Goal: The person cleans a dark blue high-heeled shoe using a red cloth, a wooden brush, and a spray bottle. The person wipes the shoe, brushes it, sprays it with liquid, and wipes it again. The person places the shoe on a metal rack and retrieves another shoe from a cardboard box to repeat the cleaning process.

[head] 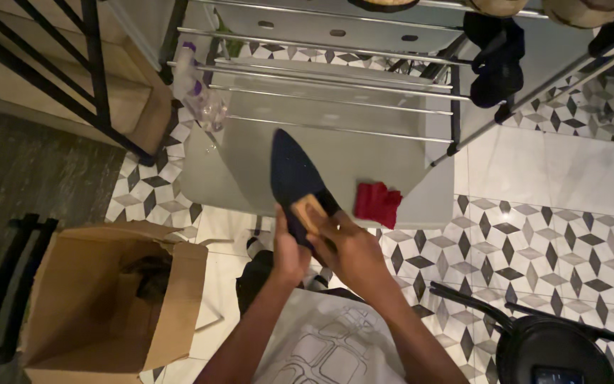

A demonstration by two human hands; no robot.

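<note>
A dark navy pointed shoe (pixel 289 171) is held up over a grey table (pixel 421 195), toe pointing away from me. My left hand (pixel 289 252) grips the shoe from below at its heel end. My right hand (pixel 346 249) presses a small tan block, like a brush or sponge (pixel 308 208), against the shoe's side. A crumpled red cloth (pixel 376 203) lies on the table just right of the shoe.
A metal rack (pixel 335 92) with rails stands over the table, dark cloth (pixel 495 60) hanging at its right. An open cardboard box (pixel 101 306) sits at lower left. A clear plastic bottle (pixel 200 92) stands near the rack. A black pan-like object (pixel 541 345) lies at lower right on patterned tiles.
</note>
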